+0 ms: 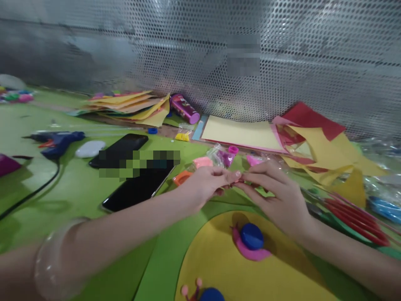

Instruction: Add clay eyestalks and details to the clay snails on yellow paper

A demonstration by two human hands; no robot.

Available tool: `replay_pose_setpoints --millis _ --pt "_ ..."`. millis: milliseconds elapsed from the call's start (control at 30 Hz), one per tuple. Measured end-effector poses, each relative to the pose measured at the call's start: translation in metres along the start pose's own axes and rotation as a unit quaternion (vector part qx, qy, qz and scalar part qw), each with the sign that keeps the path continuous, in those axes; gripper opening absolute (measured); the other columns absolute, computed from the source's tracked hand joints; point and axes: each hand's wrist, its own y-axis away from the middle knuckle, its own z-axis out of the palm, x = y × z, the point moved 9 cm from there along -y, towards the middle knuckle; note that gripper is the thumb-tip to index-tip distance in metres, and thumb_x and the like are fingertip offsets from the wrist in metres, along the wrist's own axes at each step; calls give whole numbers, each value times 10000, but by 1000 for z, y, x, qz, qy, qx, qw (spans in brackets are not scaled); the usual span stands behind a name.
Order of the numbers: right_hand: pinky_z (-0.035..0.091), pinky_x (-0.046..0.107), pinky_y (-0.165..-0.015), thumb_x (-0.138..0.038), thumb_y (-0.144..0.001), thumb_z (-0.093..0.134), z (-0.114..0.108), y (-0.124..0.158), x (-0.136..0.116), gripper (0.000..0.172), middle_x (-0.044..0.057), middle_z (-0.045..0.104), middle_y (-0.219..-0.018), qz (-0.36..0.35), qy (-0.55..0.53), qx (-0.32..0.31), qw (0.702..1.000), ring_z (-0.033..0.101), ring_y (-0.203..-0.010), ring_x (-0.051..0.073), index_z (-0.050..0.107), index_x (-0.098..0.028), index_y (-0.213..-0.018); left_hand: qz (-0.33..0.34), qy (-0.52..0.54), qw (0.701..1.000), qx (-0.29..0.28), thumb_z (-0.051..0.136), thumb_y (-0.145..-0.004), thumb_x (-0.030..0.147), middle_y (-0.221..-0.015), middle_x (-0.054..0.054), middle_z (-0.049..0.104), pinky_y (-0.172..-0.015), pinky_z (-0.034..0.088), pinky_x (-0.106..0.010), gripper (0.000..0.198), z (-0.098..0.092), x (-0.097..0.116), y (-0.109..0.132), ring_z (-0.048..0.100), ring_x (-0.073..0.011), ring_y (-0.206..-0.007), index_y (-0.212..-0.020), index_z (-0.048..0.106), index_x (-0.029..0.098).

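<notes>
My left hand (205, 184) and my right hand (278, 198) meet fingertip to fingertip above the green work surface. Both are closed in a pinch around something tiny, mostly hidden by the fingers. Below them lies a yellow rounded sheet (213, 246). On it is a snail shape, with a pink curved body (246, 251) and a blue round cap (252, 236) as its shell. A second blue cap (212, 295) with pink-tipped feelers (198, 282) is cut off at the bottom edge. Just beyond my fingers are small orange (181, 179), peach (203, 161) and purple (226, 158) packets.
Two dark phones (140, 188), a white case (90, 149) and a blue glue gun (59, 140) with a cord lie left. Coloured sheets (134, 106) and a purple tube (184, 108) rest against a perforated metal panel (200, 50). Red loops (357, 219) and yellow paper (338, 150) are right.
</notes>
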Motion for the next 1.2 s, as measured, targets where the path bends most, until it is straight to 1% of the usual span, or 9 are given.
replay_pose_setpoints --millis 100,233,400,533,667,800,933,1067,1200 --pt "505 281 -627 -49 -837 605 -1 5 2 161 58 559 -868 1 -6 13 1000 567 -767 153 606 -183 -925 11 -16 1000 11 853 -487 478 -590 32 545 -582 310 -253 437 1 1 2 425 -89 -583 -656 660 125" --pt "504 272 -602 -37 -835 595 -3 7 4 188 55 556 -867 3 -10 25 1000 569 -745 143 609 -185 -950 15 -21 1000 -2 812 -548 521 -611 16 578 -567 328 -244 422 5 3 6 444 -87 -578 -664 686 135" --pt "506 267 -585 -57 -837 602 -6 9 8 149 59 546 -868 7 -6 36 999 572 -729 137 624 -171 -931 3 -37 999 -13 839 -582 415 -734 -8 647 -585 371 -218 324 7 2 5 502 -78 -634 -749 732 158" --pt "507 270 -591 -52 -845 592 -6 12 11 154 60 550 -865 14 1 36 999 574 -736 138 638 -173 -927 -8 -47 999 -3 835 -599 401 -785 -10 655 -582 408 -204 306 5 1 6 522 -72 -644 -775 739 170" --pt "517 284 -637 -44 -842 592 -5 13 12 162 65 561 -864 13 4 28 1000 579 -768 147 645 -158 -945 -12 -63 998 -1 843 -588 377 -756 -9 635 -532 428 -191 311 5 2 7 513 -75 -626 -775 735 153" --pt "523 282 -663 -40 -852 576 -2 13 13 196 76 574 -895 13 -10 14 1000 585 -799 147 645 -144 -1004 -8 -75 997 -15 820 -633 342 -708 4 605 -512 448 -177 248 8 3 8 515 -78 -627 -753 722 148" --pt "522 252 -655 -43 -850 583 0 15 15 138 75 582 -873 12 -21 8 1000 584 -782 135 653 -121 -938 -15 -85 996 -23 797 -671 330 -726 -3 608 -520 467 -169 237 9 3 8 519 -83 -649 -805 723 148" --pt "523 253 -652 -63 -857 587 2 17 14 95 82 587 -863 8 -26 9 1000 588 -769 139 654 -109 -905 -12 -96 995 -15 795 -661 372 -703 -13 592 -496 473 -166 275 7 3 9 520 -91 -645 -733 706 122" --pt "519 249 -655 -38 -849 583 2 16 15 129 73 582 -860 16 -30 11 999 586 -768 132 650 -118 -926 -9 -99 995 4 778 -696 294 -677 -1 572 -460 459 -158 199 4 3 9 511 -84 -607 -764 699 125"
